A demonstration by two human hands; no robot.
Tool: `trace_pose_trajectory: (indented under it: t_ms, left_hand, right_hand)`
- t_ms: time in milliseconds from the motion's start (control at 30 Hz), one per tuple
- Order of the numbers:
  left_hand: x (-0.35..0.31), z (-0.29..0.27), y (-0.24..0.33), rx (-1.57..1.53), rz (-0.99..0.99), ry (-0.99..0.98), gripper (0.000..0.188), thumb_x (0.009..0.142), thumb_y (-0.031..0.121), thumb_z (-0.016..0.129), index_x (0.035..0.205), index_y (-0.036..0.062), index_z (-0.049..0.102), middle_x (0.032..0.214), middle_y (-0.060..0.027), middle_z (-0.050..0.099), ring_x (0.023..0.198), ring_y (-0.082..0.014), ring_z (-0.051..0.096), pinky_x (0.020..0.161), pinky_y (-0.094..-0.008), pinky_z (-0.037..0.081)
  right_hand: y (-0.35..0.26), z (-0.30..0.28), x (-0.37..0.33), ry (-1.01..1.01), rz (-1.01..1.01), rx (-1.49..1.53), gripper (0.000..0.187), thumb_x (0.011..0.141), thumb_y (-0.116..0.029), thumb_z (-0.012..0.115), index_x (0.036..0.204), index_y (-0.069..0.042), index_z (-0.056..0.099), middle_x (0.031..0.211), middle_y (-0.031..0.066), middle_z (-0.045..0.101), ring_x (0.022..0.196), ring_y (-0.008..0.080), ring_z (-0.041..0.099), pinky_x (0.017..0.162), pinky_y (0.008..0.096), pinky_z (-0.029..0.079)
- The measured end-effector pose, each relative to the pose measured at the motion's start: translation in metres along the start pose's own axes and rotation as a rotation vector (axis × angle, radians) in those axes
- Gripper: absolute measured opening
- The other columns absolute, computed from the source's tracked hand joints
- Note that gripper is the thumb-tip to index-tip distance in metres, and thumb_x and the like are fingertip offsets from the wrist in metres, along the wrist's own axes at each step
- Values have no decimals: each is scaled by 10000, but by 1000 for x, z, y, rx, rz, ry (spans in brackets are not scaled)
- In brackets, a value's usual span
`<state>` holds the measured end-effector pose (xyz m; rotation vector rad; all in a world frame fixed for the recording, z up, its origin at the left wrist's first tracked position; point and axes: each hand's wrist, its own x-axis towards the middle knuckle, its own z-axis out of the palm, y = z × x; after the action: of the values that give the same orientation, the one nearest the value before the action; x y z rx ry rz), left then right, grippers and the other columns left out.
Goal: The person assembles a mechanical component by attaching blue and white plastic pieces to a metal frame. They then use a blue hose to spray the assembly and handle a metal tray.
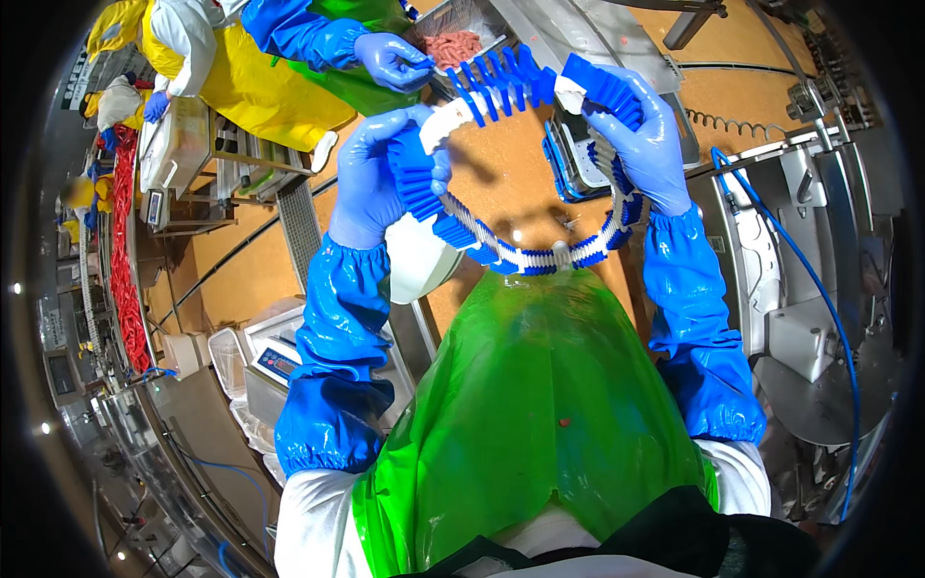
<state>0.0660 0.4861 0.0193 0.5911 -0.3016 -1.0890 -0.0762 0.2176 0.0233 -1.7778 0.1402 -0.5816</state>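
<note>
In front of my green apron (549, 376) I hold up a loop of blue and white plastic chain belt (538, 260), made of small links with blue fins fanned along its far side. My left hand (371, 183) is wrapped round the loop's left side. On the far right side, my right hand (650, 144) grips the same belt, thumb over the blue fins. Near my right fingers the fins part at a narrow gap, and I cannot tell whether the ends join there. The near side of the loop sags between my hands. Blue gloves and wet blue sleeves cover both arms.
Beyond the loop, a co-worker's gloved hand (393, 63) is near a tray of pinkish ground meat (453, 48). A white rounded container (421, 255) stands below my left hand. Steel machinery with a blue hose (819, 279) is on the right. A scale (277, 361) sits at left.
</note>
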Motion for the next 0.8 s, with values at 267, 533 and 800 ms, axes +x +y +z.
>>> trace_pose_trajectory:
  t_ms: [267, 533, 800]
  left_hand:
    - [-9, 0, -15, 269, -79, 149, 458, 921, 344, 480, 1114, -59, 576, 886, -189, 647, 734, -273, 663, 648, -366, 568]
    - [-20, -13, -36, 334, -43, 323, 448, 986, 320, 492, 1234, -49, 550, 1099, -171, 656, 906, -255, 687, 803, -383, 583]
    - [-26, -20, -42, 313, -1, 390, 486, 981, 360, 518, 1295, -10, 487, 1171, -140, 623, 1003, -259, 658, 873, -402, 558]
  right_hand:
    - [4, -26, 3, 38, -66, -81, 446, 757, 10, 696, 1192, 1, 600, 1097, 79, 657, 1016, 143, 628, 920, 290, 499]
    - [-4, -27, -3, 11, -64, -149, 462, 748, 1, 717, 1195, 12, 601, 1131, 96, 657, 1042, 150, 626, 944, 306, 490]
    - [8, -26, -3, 12, -57, -145, 463, 752, 16, 688, 1207, -2, 605, 1123, 88, 661, 1032, 150, 629, 936, 296, 492]
